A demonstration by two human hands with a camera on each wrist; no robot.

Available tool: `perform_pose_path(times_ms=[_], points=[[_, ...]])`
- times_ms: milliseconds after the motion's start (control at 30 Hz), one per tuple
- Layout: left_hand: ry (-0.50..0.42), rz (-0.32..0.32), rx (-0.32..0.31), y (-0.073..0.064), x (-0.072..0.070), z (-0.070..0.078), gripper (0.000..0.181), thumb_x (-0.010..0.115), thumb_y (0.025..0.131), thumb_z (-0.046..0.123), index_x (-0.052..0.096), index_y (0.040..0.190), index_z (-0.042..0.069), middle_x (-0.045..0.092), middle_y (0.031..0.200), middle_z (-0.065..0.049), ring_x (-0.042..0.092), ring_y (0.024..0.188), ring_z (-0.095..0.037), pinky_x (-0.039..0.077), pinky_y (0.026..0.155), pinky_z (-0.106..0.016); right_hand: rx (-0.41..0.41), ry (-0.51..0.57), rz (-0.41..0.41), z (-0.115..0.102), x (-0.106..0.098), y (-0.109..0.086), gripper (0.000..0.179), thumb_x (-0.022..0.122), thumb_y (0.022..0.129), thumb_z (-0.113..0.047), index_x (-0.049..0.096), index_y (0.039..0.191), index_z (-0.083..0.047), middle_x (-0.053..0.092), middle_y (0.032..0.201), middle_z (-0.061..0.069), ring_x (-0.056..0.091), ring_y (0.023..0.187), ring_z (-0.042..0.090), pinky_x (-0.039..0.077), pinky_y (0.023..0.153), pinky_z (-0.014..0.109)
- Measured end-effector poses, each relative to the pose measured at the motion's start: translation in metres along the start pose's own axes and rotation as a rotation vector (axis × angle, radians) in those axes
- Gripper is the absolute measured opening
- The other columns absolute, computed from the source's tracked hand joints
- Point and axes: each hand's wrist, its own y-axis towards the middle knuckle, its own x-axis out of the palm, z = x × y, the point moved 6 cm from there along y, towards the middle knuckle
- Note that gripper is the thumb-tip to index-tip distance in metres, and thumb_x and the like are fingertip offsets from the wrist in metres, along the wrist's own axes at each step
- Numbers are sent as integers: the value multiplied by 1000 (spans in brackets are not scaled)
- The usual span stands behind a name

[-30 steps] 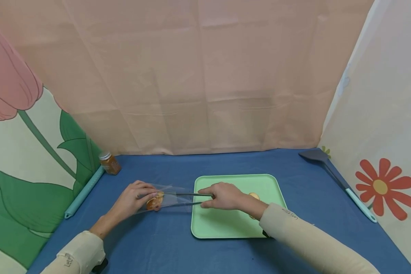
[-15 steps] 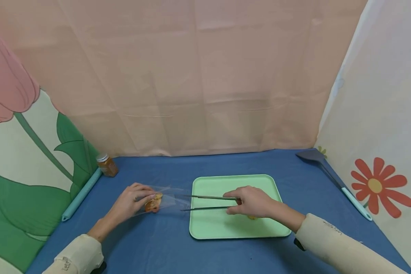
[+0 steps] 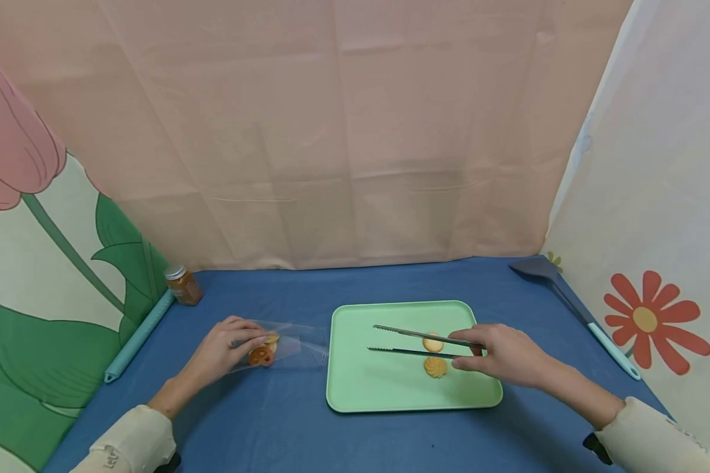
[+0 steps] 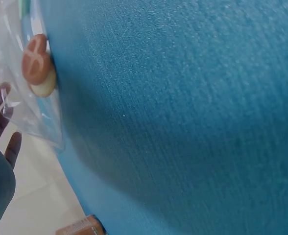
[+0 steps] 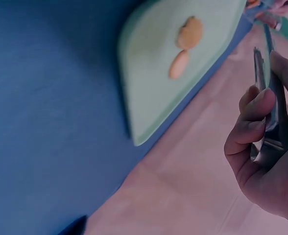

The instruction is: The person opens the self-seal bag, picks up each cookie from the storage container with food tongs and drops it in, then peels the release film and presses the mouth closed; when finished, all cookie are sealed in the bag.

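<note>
- Left hand (image 3: 225, 348): centre-left of the head frame. Thumb and fingers pinch the left end of a clear bag (image 3: 307, 348); the remaining fingers extend behind it.
- Clear bag: its right end lies just beside the tray's left edge. Cookies (image 3: 261, 355) show inside, near the fingertips; overlap and glare make their exact number uncertain.
- Right hand (image 3: 499, 353): right of centre. Thumb and fingers are curled around the rear of metal tongs (image 3: 411, 333).
- Tongs: arms spread apart, tips pointing left over the tray, nothing between the tips.
- Green tray (image 3: 361, 391): centre-right, on a blue cloth (image 3: 272, 433). It carries an upper cookie (image 3: 432, 346), partly crossed by a tong arm, and a lower ridged cookie (image 3: 435, 368).
- Left edge: an amber jar (image 3: 183, 286) beside a pale-blue rod (image 3: 141, 336).
- Right side: a spatula (image 3: 596, 330), head toward the back.
</note>
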Motion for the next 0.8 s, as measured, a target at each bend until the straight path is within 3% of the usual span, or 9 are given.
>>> perform_pose_path(times_ms=[300,800], points=[[-2,16,26,2,-2,2,14,76,89,12,82,101,16,75,102,5,62,97,-16,51,78,-41,34,55,10,23,-3,-26,49,67,92,-54,67,131,-26,53,66,-15,31,45,-1,29,45,20],[3,-19,-13,1,2,0,15,75,90,16,82,103,17,74,104,7,62,100,-14,53,81,-42,125,-50,23,56,-1,-53,46,70,89,-53,69,129,-31,43,63,-15,32,52,0,27,46,20]])
